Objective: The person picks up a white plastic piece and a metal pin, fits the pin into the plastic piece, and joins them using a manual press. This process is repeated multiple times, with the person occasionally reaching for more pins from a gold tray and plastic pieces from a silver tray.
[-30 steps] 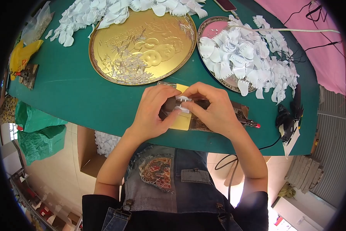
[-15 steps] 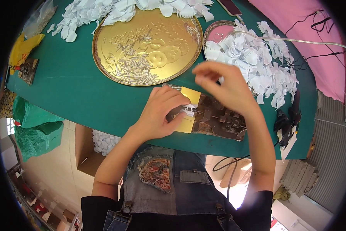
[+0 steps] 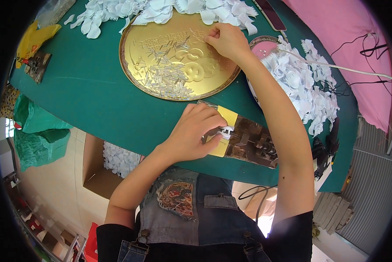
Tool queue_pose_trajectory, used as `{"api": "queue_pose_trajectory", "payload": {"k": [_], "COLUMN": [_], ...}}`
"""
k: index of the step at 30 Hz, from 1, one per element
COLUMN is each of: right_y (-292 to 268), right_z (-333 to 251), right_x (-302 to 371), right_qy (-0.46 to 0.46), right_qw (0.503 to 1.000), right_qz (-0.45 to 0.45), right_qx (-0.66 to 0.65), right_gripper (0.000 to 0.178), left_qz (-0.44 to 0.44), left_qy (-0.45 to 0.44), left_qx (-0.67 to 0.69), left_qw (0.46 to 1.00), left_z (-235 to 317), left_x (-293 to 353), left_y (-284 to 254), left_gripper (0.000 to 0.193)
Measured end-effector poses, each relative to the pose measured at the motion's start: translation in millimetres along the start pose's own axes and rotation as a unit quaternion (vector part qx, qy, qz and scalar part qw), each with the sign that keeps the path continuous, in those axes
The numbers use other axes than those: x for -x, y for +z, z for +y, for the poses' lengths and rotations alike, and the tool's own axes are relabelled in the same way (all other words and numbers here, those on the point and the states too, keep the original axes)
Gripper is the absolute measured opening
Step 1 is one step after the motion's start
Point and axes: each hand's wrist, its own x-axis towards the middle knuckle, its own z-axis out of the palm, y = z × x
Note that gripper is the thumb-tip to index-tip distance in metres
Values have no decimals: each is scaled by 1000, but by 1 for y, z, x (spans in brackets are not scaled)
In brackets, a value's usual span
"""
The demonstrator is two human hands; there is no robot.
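My left hand (image 3: 195, 133) is closed around a small white plastic hair claw clip (image 3: 225, 132), pinching it with thumb and fingers. The clip sits over the yellow plate (image 3: 228, 114) at the left end of a dark metal jig (image 3: 250, 142), close to a thin rod. Over the upper right of a round gold tray (image 3: 135, 43) is my right hand (image 3: 228, 41), fingertips pinched together at the tray surface. Whatever is between them is too small to make out. Many thin silvery metal pins (image 3: 165, 81) lie scattered in the tray.
White toothed clip halves (image 3: 292, 83) heap over a second round tray at the right; more white pieces (image 3: 156, 11) lie along the back. A phone (image 3: 270, 15) and cable are at the far right. A second small device (image 3: 36, 65) stands left. An open carton (image 3: 93, 174) sits below.
My right hand has moved from above the jig, away from me, to the gold tray, and its fingertips have come together. My left hand still holds the clip at the jig. The view has shifted slightly.
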Motion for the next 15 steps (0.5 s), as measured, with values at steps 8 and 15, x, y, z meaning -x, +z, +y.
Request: {"api": "queue_pose_trajectory", "payload": {"k": [8,15], "right_y": [-26,-66], "right_z": [-9,-27], "right_x": [28,154], "right_qy": [-8,66], "right_qw": [999,951], "right_qz": [-35,-103], "right_qx": [-15,-282], "right_gripper": [24,13], "left_qz": [1,-9], "left_qy": [5,-7], "left_qx": [4,-2], "left_qw": [1000,1000], "left_z": [0,0], "left_x": [-2,-2], "left_y": [0,-2], "left_gripper": [27,28]}}
